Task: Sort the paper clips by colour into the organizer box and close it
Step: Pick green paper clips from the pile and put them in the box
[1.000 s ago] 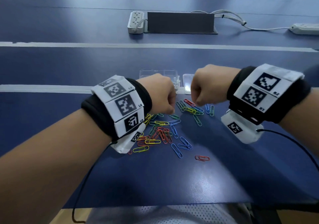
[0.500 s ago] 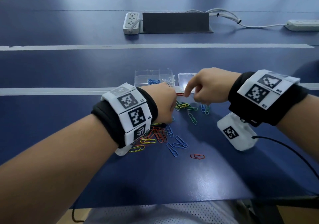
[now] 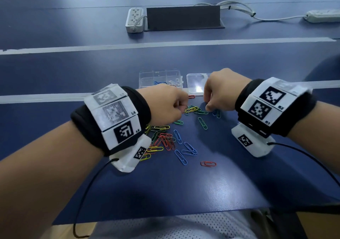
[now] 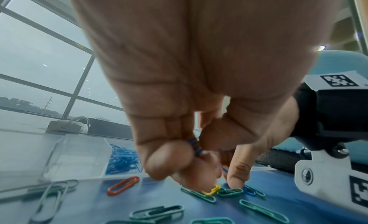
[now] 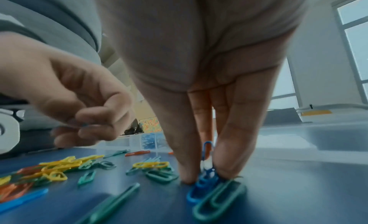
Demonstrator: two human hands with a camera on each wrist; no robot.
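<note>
I am picking blue clips out of the pile (image 3: pixel 171 137) at the centre of the frame on the counter (image 3: pixel 184 192). My left hand (image 3: pixel 165 103) is curled, pinching blue clips (image 4: pixel 194 146) between thumb and fingers. My right hand (image 3: pixel 219 89), right of centre, pinches a small bunch of blue ones (image 5: pixel 207 172) standing on the counter, a green clip (image 5: pixel 219 200) touching them. The box (image 3: pixel 160 78) sits open just above my hands, blue clips already in one compartment, its lid (image 3: pixel 196 84) lying beside it. Next I would lift both pinches to that blue compartment without dragging the green one along.
</note>
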